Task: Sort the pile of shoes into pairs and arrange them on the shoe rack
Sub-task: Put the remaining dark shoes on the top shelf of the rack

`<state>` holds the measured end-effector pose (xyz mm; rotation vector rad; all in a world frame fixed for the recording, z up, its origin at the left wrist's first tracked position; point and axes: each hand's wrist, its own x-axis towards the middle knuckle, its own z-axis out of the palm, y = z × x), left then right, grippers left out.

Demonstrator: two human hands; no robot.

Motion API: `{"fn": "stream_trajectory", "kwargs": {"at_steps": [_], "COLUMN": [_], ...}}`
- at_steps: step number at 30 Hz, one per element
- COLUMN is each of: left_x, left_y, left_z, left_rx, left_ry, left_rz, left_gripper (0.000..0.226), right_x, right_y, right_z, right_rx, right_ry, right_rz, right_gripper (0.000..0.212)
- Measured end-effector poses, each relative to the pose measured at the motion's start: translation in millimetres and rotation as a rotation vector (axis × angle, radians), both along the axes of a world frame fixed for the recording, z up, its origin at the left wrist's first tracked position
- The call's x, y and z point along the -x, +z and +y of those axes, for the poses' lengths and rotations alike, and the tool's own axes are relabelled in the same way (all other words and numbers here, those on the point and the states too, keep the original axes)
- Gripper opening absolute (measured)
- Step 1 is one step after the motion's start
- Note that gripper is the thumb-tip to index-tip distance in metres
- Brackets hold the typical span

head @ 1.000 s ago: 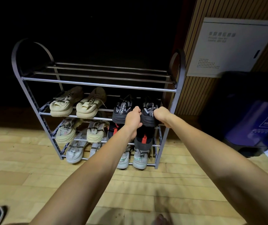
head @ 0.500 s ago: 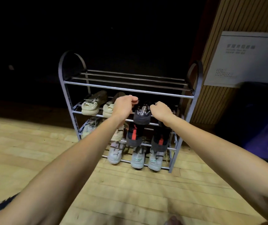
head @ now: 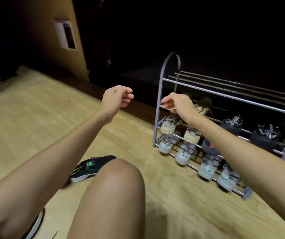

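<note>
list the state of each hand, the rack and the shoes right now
left hand: loosely curled, holds nothing
right hand: relaxed, holds nothing
shoe rack: upright, top shelf bare, lower shelves filled
black pair: on the rack, side by side
black and green shoe: on the floor, off the rack

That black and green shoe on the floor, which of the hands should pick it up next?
Probably the left hand. It is empty and on the same side as the black and green shoe; the right hand is over by the shoe rack.
</note>
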<state>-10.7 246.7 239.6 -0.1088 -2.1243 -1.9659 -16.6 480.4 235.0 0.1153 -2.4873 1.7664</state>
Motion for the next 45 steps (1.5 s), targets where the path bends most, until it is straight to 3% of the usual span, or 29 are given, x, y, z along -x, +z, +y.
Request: {"fn": "stream_trajectory", "kwargs": {"at_steps": [8, 17, 26, 38, 45], "left_x": [-52, -93, -177, -231, -255], "left_y": [-76, -198, -317, -384, -401], "left_z": [-125, -191, -251, -253, -250], "left_rx": [-0.017, -0.071, 0.03, 0.053, 0.294], "left_ry": [0.17, 0.272, 0.422, 0.414, 0.278], "left_rz": [-0.019, -0.225, -0.523, -0.717, -0.831], "left_gripper": [0.024, 0.024, 0.026, 0.02, 0.007], "right_x": [-4, 0, -29, -70, -87], "right_y": [-53, -170, -270, -322, -333], "right_z": [-102, -176, -230, -270, -271], "right_rx": [-0.057, -0.156, -0.229, -0.393, -0.41], "right_ry": [0.251, 0.361, 0.526, 0.694, 0.715], "right_rz": [0.047, -0.217, -0.434, -0.563, -0.631], "right_gripper": [0.054, 0.053, 0.048, 0.05, 0.061]}}
